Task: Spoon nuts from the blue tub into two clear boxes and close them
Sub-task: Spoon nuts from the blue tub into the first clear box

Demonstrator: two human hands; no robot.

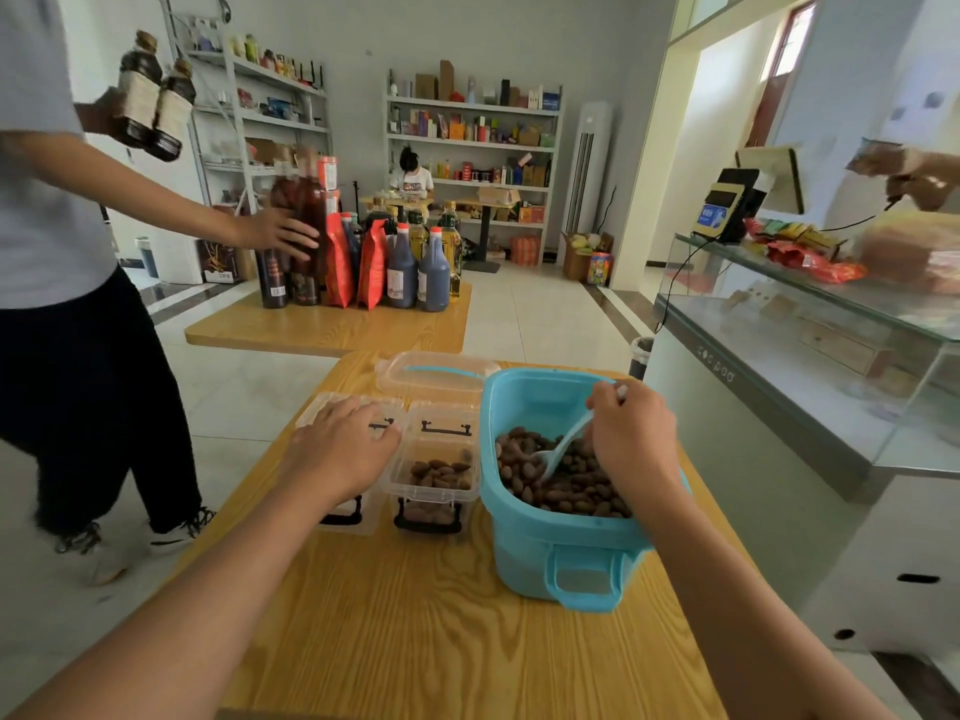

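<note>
Head view: tub lid [436, 372] behind boxes [435, 462].

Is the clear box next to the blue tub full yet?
No, partly filled. The clear box stands open beside the blue tub, holding only a shallow layer of nuts well below its rim.

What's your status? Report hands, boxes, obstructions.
Right hand gripping spoon, bowl down in tub nuts. Left hand flat on left box. Right box open, partly filled. Nothing in the way.
</note>
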